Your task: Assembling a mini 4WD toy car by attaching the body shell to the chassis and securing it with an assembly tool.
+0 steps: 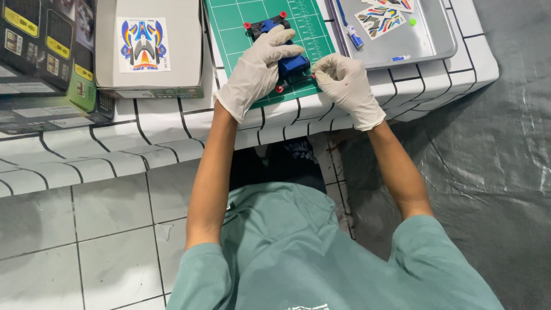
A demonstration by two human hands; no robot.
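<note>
The left hand [258, 69], gloved, lies closed over the blue toy car [284, 54], pressing it onto the green cutting mat [241, 26] near the tabletop's [160, 129] front edge, while the right hand [344, 80] curls shut at the car's near end, pinching at something too small to tell. It looks like an assembly step on the chassis; the next move seems to call for steady holding and fine fingertip work. A metal tray [430, 40] of sticker sheets [379, 20] sits toward the right corner, an open box [149, 46] to the left.

A hobby workbench, set up at home or in a small workshop. A green cutting mat [261, 40] with a printed grid lies at the top centre on a table draped in a white cloth with black lines [143, 143]. At upper left sit model kit boxes [43, 54]; at upper right, a metal tray [422, 34] with decal sheets [379, 20]. Pale floor tiles [86, 241] fill the lower left, a grey tarp [493, 143] the right.
</note>
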